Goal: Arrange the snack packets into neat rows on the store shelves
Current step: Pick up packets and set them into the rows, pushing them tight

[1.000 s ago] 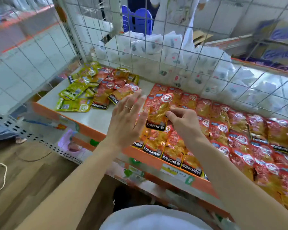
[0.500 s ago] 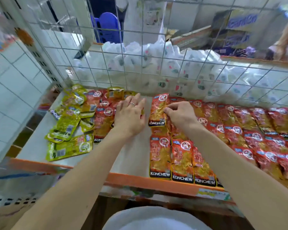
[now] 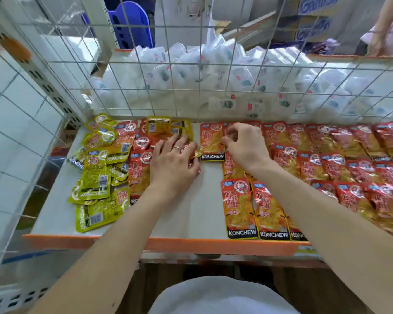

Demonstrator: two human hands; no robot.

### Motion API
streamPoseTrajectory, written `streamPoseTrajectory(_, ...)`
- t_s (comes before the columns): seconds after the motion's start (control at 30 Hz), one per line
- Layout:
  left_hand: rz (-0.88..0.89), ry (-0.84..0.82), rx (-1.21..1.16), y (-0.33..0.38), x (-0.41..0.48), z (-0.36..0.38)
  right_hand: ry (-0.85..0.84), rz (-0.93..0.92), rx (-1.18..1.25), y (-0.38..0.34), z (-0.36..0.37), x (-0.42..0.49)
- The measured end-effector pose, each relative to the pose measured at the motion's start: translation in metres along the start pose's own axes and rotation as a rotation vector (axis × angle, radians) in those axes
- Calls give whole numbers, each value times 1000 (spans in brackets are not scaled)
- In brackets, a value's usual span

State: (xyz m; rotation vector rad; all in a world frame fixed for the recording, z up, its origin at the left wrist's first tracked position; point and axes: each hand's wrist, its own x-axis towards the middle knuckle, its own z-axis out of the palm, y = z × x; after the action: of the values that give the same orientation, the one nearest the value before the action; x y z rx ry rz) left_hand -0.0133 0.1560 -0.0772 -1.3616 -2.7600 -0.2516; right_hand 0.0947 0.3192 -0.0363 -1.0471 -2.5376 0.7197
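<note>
Shelf [image 3: 197, 200]: right hand [image 3: 245, 148] pinches red packet [image 3: 211, 141], lengthwise front-to-back, label nearest; left hand [image 3: 173, 162] flat on pile [image 3: 138, 164].

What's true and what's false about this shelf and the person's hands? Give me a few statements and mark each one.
1. The green packets lie in a loose heap at the left end of the shelf. True.
2. The right hand holds a green packet. False: it pinches the edge of a red packet.
3. The left hand wears a ring. True.
4. The shelf's front lip is blue. False: it is orange.
5. A solid board backs the shelf. False: a wire grid does, with white bags behind it.
6. The red rows lie on the shelf's right side. True.
</note>
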Motion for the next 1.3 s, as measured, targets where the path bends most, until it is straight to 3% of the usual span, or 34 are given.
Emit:
streamPoseTrajectory(0.07,5,45,7,-1,-2,3,9,-119,-117,0,5,-9)
streamPoseTrajectory(0.17,3,69,-2,-1,-1,7,-106,-249,-254,-3,14,-21)
streamPoseTrajectory(0.27,10,79,-16,-2,-2,7,-217,-232,-333,-4,21,-25)
streamPoseTrajectory(0.47,1,76,-44,0,-3,3,-262,-182,-313,-9,19,-14)
streamPoseTrajectory(0.73,37,-17,38,1,-9,-7,-72,-255,-132,-17,23,-33)
streamPoseTrajectory(0.9,27,109,36,-14,-43,-12,-88,-346,-99,-39,29,-45)
streamPoseTrajectory(1.13,-334,411,-303,-53,-88,-35,-367,-432,-171,-72,53,-74)
streamPoseTrajectory(1.2,-491,389,-290,-77,-99,-40,-387,-416,-180,-77,58,-81)
streamPoseTrajectory(1.3,-685,229,-239,-105,-115,-41,-392,-413,-194,-84,61,-90)
